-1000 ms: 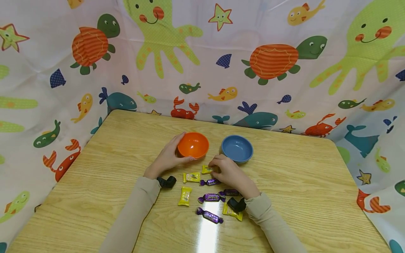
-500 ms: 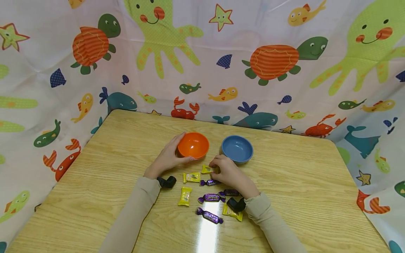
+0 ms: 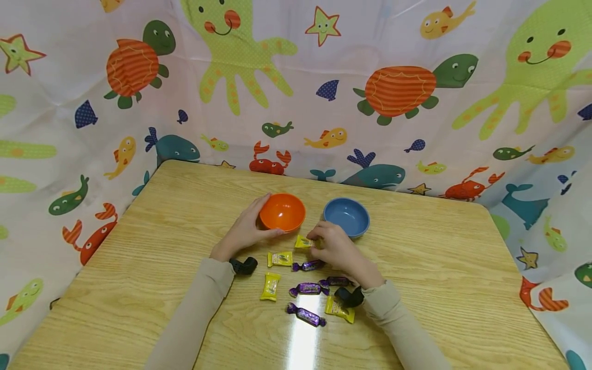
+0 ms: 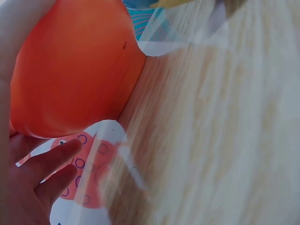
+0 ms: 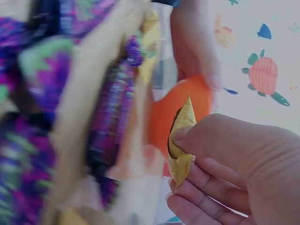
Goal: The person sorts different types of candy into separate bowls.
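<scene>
My left hand (image 3: 246, 227) holds the orange bowl (image 3: 283, 213) by its left side, thumb along the near side. In the left wrist view the bowl's outer wall (image 4: 79, 65) fills the upper left, with some fingers (image 4: 58, 161) below it. Between thumb and fingers my right hand (image 3: 339, 247) pinches a yellow-wrapped candy (image 3: 302, 242), just in front of the bowls. The right wrist view shows that candy (image 5: 182, 145) standing on edge in the pinch. A purple-wrapped candy (image 3: 307, 265) lies close below the right hand, partly covered by it.
A blue bowl (image 3: 347, 217) stands right of the orange one, just beyond the right hand. More yellow candies (image 3: 279, 259) and twisted purple candies (image 3: 309, 289) lie on the wooden table (image 3: 439, 267). A printed curtain (image 3: 296, 113) hangs behind the table and along its sides.
My right hand has shifted slightly up and away from me, and the pinched yellow candy has moved with it toward the orange bowl. The left hand and both bowls have stayed put.
</scene>
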A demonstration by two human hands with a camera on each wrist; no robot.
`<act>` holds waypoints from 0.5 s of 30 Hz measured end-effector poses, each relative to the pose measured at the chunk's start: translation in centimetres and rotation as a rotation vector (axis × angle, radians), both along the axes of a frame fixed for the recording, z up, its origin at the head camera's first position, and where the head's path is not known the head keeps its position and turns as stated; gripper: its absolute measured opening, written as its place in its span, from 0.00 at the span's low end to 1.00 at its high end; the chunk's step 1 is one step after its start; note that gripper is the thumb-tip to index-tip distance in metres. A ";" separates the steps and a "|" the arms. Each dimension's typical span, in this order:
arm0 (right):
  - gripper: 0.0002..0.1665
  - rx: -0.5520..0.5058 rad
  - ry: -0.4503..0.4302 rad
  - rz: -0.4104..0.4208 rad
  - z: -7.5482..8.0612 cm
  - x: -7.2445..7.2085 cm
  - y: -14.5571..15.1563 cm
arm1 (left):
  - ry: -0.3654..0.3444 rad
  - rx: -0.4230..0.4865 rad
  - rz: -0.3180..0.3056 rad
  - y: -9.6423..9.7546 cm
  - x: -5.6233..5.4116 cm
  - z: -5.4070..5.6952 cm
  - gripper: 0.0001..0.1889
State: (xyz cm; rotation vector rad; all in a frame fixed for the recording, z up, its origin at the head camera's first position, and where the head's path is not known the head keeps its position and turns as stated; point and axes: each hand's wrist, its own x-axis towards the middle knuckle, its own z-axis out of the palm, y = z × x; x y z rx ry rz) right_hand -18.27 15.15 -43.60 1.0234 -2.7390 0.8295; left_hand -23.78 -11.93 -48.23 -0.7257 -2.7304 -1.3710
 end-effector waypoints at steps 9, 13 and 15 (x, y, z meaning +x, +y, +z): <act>0.09 -0.060 -0.004 -0.009 2.6 -1.2 -0.8 | 0.012 0.056 -0.014 -0.1 -0.1 -0.4 0.54; 0.09 -0.062 -0.007 0.005 3.3 -2.5 -1.7 | 0.006 0.084 -0.017 0.0 -0.2 -0.8 0.54; 0.09 -0.048 -0.022 0.006 3.6 -3.2 -2.3 | 0.005 0.092 -0.016 0.0 -0.2 -0.9 0.54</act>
